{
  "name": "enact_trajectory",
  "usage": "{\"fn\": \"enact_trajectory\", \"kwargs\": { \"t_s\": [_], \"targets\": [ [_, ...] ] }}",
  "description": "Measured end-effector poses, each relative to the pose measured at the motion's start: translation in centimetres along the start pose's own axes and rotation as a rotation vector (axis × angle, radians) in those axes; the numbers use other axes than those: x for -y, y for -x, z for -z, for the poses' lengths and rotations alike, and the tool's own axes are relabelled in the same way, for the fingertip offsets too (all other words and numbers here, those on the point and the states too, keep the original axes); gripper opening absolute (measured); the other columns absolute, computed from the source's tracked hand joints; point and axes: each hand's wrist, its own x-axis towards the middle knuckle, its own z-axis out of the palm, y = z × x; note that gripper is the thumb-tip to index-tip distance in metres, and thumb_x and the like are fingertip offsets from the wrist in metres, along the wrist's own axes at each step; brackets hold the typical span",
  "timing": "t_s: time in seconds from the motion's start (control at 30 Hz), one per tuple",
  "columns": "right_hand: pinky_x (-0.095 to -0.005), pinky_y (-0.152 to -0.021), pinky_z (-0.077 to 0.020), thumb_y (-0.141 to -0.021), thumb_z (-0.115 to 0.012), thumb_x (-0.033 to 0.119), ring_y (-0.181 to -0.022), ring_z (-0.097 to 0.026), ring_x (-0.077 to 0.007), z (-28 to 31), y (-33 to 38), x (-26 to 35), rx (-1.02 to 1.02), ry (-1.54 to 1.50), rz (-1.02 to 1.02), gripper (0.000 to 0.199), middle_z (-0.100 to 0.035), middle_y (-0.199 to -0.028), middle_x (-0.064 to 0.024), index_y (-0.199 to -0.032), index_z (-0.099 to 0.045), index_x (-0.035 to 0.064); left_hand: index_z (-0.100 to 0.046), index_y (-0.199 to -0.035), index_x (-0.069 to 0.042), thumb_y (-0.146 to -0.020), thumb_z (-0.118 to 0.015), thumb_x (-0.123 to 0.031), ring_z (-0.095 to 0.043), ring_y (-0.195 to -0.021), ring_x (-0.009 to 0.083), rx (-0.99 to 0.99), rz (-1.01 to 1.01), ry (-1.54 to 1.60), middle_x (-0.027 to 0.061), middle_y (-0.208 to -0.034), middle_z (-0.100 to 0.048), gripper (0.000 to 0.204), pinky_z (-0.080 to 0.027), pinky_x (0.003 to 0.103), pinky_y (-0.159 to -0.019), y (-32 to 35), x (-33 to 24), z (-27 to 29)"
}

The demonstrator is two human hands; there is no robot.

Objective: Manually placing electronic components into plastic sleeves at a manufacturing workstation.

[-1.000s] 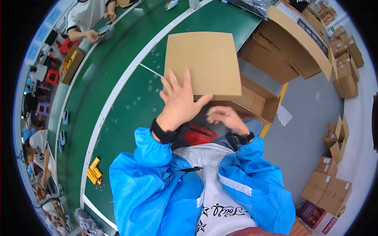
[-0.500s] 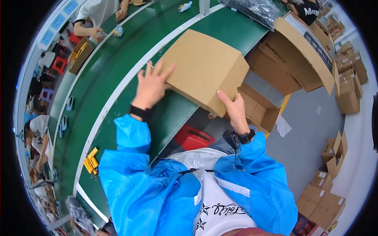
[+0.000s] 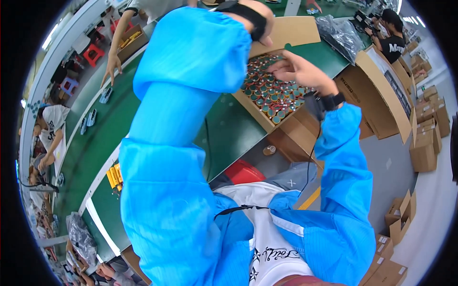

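Note:
A brown cardboard box (image 3: 258, 111) lies with its lid (image 3: 296, 32) raised toward the far side. Packed inside are several small round green-topped parts (image 3: 274, 97) with thin red wires. My left hand (image 3: 261, 19) is up against the lid, its fingers mostly hidden behind the hand and wrist. Over the box's contents hovers my right hand (image 3: 305, 71), fingers stretched out and slightly bent, nothing seen in them. Whether its fingertips touch the wires, I cannot tell.
The box rests on a green worktable (image 3: 229, 138). Yellow cylindrical parts (image 3: 114, 177) lie at the left. Clear plastic bags (image 3: 341, 35) and a large open carton (image 3: 372, 95) stand at the right. A co-worker's hand (image 3: 112, 66) reaches over the belt toward a blue-grey item (image 3: 106, 95).
The closed box has been opened, its lid lifted away and the parts uncovered. My left hand has moved far forward; my right hand has come from the box's side to above its contents.

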Motion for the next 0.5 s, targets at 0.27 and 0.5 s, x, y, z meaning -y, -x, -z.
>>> {"fn": "enact_trajectory", "kwargs": {
  "t_s": [0.27, 0.5],
  "targets": [
    [-0.0364, -0.081, -0.0525, -0.082, -0.071, 0.03, -0.101, -0.066, -0.0207, 16.8, -9.8, -15.8, -0.026, 0.818, 0.131, 0.048, -0.068, -0.115, -0.0153, -0.123, -0.063, 0.0074, -0.074, -0.102, -0.014, -0.085, -0.064, -0.042, -0.069, -0.088, 0.0294, -0.672, 0.296, -0.007, 0.0135, -0.098, -0.072, 0.034, -0.052, 0.042, -0.076, -11.8, -10.1, -1.7],
    [-0.0346, -0.076, -0.0522, -0.088, -0.064, 0.033, -0.096, -0.066, -0.0186, -1.1, -7.2, 1.2, -0.052, 1.178, 0.046, 0.041, -0.07, -0.105, -0.0103, -0.12, -0.065, 0.0071, -0.07, -0.111, -0.005, -0.09, -0.052, -0.021, -0.06, -0.098, 0.0441, -0.505, 0.451, 0.278, 0.017, -0.109, -0.066, 0.032, -0.042, 0.072, -0.077, -18.8, -17.6, -6.9]
  ]
}}
